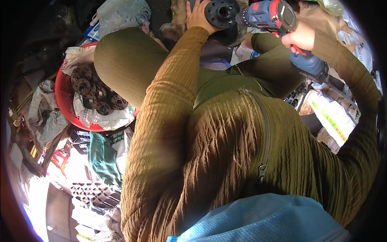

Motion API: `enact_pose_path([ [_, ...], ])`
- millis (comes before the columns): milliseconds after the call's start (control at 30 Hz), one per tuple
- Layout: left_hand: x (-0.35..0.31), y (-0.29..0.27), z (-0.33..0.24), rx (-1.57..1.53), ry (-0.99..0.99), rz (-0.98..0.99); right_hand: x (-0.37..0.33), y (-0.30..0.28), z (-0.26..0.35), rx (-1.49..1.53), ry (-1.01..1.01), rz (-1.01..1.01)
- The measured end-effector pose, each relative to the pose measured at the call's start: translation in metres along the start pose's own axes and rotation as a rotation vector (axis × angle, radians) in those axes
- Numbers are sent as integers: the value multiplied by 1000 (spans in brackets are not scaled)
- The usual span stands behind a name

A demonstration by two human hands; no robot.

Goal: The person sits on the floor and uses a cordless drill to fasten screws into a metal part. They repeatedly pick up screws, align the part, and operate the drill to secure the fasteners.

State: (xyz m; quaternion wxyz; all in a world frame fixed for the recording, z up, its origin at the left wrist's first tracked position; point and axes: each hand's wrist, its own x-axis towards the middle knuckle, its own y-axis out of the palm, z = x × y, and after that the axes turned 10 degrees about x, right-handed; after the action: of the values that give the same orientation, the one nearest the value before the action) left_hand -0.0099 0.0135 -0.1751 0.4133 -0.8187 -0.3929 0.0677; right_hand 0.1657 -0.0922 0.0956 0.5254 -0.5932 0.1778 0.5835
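Observation:
At the top edge of the view, my left hand grips a dark round metal flange with a centre bore and a ring of small holes. My right hand is wrapped round the handle of a blue and black cordless drill with red trim, its battery toward me. The drill lies level, chuck pointing left, right up against the flange's right side. Whether a bit sits inside a hole cannot be made out. Under the flange a dark part is mostly hidden.
A red plastic basket by my left knee holds several dark metal flanges on white sacking. Plastic bags lie beyond it. Printed sacks are at my right, with a green cloth and a black crate at lower left.

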Motion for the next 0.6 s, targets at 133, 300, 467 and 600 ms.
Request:
enact_pose_path([
  [133,-1,4,3,5,7,20,5,2,6,-39,-26,-1],
  [300,-4,8,5,54,45,-31,10,5,12,-96,1,44],
  [467,-4,11,7,44,57,-46,15,9,13,-114,18,46],
  [600,-2,12,8,61,80,-66,19,9,12,-130,31,73],
])
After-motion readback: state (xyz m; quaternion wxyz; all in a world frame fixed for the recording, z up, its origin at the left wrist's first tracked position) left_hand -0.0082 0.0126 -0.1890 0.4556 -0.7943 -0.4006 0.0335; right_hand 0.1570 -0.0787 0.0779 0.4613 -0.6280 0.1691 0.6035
